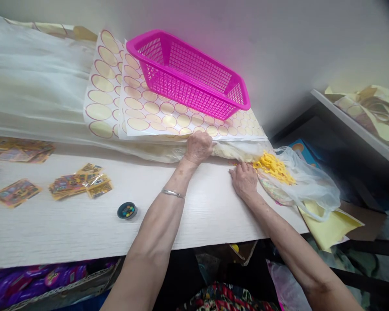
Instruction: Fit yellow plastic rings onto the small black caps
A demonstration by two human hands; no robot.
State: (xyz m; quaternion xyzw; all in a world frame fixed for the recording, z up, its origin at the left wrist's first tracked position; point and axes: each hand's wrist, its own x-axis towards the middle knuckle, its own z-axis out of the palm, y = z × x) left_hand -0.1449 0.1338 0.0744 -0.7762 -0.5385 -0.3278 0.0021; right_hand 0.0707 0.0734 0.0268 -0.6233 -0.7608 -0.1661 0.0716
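Left hand [198,147] curled, gripped on sticker sheets' [168,114] front edge, frame centre. Right hand [244,179] pressed flat on bag [306,181] edge beside yellow clips [274,166]. Risk judged: pink basket [189,73] could be tipped if sheets are tugged; clips could be spilled from open bag.

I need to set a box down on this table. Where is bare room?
Bare tabletop lies along the near edge, below the card piles and round tin, and between the left hand and right hand. The back is crowded: sticker sheets, pink basket, plastic bag.
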